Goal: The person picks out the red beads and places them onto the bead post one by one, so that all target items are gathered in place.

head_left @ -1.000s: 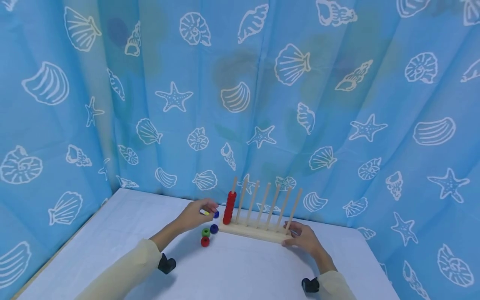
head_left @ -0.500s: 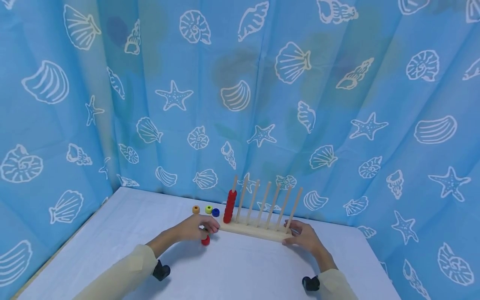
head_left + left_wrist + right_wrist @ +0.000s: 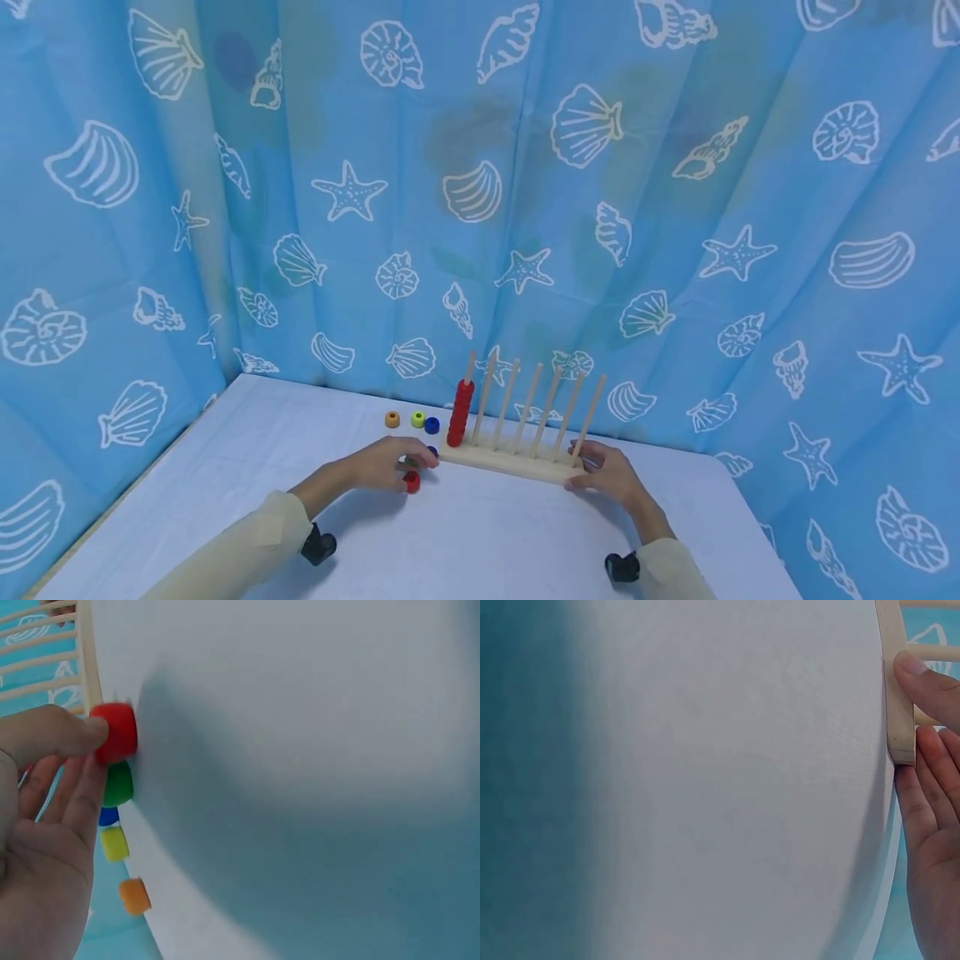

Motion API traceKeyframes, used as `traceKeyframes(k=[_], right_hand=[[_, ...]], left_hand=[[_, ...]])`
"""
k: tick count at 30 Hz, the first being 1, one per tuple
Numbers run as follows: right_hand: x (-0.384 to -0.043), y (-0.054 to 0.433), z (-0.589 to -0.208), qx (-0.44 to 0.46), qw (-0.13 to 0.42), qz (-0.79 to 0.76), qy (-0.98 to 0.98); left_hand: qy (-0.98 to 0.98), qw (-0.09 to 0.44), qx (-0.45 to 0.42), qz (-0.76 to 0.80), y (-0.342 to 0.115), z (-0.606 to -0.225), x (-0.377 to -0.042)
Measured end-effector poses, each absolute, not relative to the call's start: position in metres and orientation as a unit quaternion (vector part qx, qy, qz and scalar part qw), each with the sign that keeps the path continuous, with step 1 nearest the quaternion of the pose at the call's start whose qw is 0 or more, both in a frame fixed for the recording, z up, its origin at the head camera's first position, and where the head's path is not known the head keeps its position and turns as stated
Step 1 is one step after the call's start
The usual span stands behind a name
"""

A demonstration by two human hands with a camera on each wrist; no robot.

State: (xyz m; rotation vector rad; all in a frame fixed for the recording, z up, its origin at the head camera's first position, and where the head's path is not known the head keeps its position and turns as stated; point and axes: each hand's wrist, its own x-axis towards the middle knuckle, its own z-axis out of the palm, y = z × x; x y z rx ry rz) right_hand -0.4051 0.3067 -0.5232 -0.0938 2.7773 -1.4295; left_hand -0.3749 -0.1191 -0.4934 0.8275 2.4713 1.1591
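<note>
With thumb and forefinger, my left hand (image 3: 381, 464) pinches a red bead (image 3: 120, 729) low at the table, left of a wooden bead rack (image 3: 510, 464). Just beyond the fingers are a green bead (image 3: 118, 786), largely covered by the hand in the head view, and a blue bead (image 3: 432, 451). Red beads (image 3: 461, 414) are stacked on the rack's leftmost peg; its other upright pegs are bare. At the rack's right end, my right hand (image 3: 611, 477) grips the base, thumb (image 3: 922, 675) on the front and fingers behind.
Farther back on the white table (image 3: 487, 542) stand an orange bead (image 3: 392, 419), a yellow bead (image 3: 417, 418) and another blue bead (image 3: 432, 425), left of the rack. A blue curtain (image 3: 420, 225) with white shell prints hangs close behind the table's far edge.
The left hand has come back toward the near side, from the blue and yellow beads to the red one, uncovering the orange and yellow beads. The right hand stays on the rack.
</note>
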Motion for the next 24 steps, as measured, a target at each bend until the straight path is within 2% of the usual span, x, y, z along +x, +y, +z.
traceKeyframes(k=[15, 24], right_hand=[[-0.4019, 0.3046, -0.521, -0.028, 0.005, -0.451, 0.892], [-0.4037, 0.3063, -0.5236, -0.028, 0.007, -0.461, 0.887]], left_hand=[[0.843, 0.187, 0.291, 0.412, -0.1139, -0.4964, -0.3687], [0.846, 0.145, 0.303, 0.415, -0.1106, -0.4961, -0.3685]])
